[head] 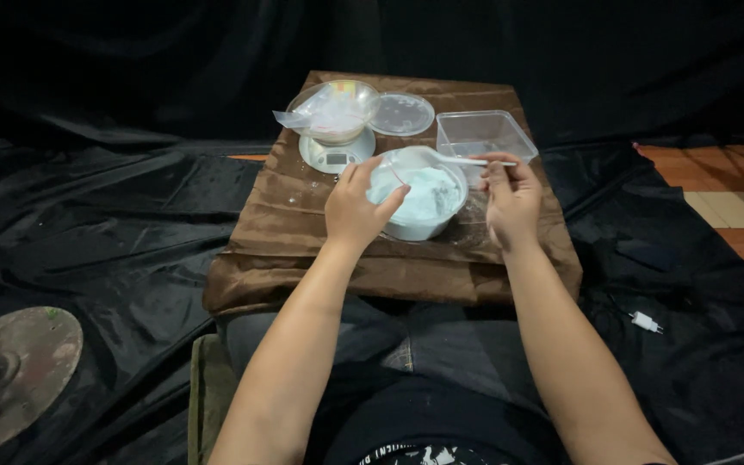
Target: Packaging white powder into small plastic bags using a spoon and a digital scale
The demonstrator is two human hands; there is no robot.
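Observation:
A white bowl [428, 226] of pale blue-white powder sits on a low table draped in brown cloth [303, 250]. My left hand [355, 207] holds a clear plastic bag [398, 168] over the bowl's left rim. My right hand [510, 194] grips the handle of a white plastic spoon [467, 160], whose bowl end reaches toward the bag's mouth above the powder.
A small digital scale [335, 156] at the back carries a glass bowl [337, 108] with a plastic bag inside. A round clear lid [402, 114] and a clear rectangular container [484, 133] lie beside it. Black cloth covers the floor; a white charger plug [645, 322] lies right.

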